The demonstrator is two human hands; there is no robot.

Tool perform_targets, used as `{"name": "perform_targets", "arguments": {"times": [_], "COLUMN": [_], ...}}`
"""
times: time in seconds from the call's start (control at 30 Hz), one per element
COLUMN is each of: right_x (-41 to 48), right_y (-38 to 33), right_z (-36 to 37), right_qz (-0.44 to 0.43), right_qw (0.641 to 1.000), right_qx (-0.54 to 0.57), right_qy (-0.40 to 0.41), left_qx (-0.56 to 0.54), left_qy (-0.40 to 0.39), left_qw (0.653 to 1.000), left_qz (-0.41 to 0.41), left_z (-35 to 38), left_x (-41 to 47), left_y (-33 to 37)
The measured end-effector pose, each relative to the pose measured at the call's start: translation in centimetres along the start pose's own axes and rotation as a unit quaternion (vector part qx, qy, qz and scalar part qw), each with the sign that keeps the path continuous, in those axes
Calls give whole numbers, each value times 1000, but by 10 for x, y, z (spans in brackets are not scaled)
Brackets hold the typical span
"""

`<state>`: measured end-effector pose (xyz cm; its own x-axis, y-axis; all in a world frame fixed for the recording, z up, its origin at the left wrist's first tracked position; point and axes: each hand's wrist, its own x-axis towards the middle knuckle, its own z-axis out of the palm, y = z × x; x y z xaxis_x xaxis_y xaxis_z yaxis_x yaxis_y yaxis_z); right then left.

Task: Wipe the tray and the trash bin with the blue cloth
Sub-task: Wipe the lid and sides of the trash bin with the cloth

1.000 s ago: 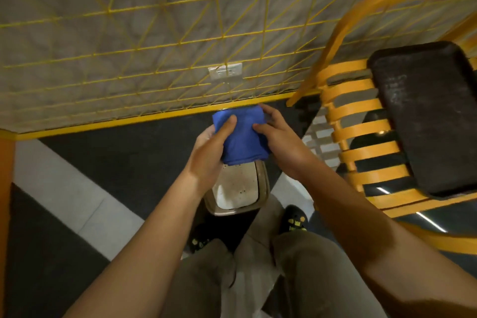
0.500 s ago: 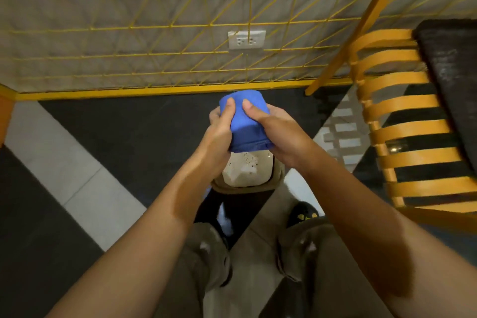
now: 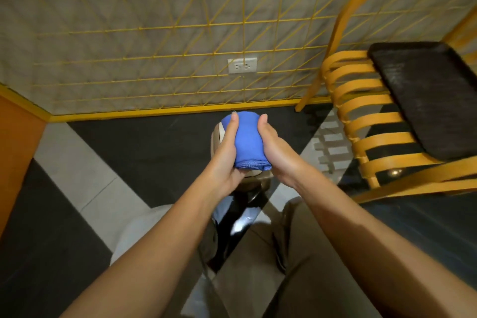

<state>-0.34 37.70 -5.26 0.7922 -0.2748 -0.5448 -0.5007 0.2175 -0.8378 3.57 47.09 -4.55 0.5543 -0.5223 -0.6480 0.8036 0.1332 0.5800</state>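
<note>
A folded blue cloth [image 3: 246, 141] is held between both hands in the middle of the view. My left hand [image 3: 225, 155] grips its left side, thumb up along the cloth. My right hand [image 3: 275, 151] grips its right side. Directly beneath them stands a small beige trash bin [image 3: 216, 134] on the floor; only bits of its rim show past the hands and cloth. A dark rectangular tray [image 3: 426, 95] lies on the seat of a yellow slatted chair [image 3: 361, 111] to the right.
A wall with a yellow wire grid [image 3: 180, 33] and a white socket [image 3: 242, 65] stands close ahead. The floor is black with white bands. My legs and shoes are below the bin. An orange panel [image 3: 15, 152] is at the left.
The cloth has been bunched tighter between both hands and now covers more of the bin opening. The view shifted, bringing the tray back into sight at the right.
</note>
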Motion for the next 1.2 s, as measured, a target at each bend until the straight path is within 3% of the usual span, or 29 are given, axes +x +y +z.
{"name": "perform_targets", "arguments": {"times": [0.1,0.2,0.37,0.57,0.73,0.93,1.07,1.2], "right_x": [-5,-7,-1,22,52,93,125,154], "right_y": [0,1,9,27,39,50,55,61], "right_z": [12,27,41,16,-12,-39,-48,-50], "right_qz": [-24,-54,-54,-55,-49,-91,-95,-82], "right_qw": [989,969,956,939,912,840,813,810], "right_qx": [-126,-225,-277,-330,-396,-523,-566,-573], "right_qy": [73,89,85,77,95,110,97,93], "left_qx": [-14,-17,24,-32,93,339,498,517], "left_qy": [-8,-7,30,62,122,161,187,175], "left_qw": [999,999,997,995,987,921,828,805], "left_qz": [27,36,60,70,40,107,175,234], "left_z": [-9,-27,-57,-83,-84,-98,-108,-101], "left_x": [-8,-10,-12,3,30,88,121,143], "left_y": [-1,-1,7,21,25,18,14,12]}}
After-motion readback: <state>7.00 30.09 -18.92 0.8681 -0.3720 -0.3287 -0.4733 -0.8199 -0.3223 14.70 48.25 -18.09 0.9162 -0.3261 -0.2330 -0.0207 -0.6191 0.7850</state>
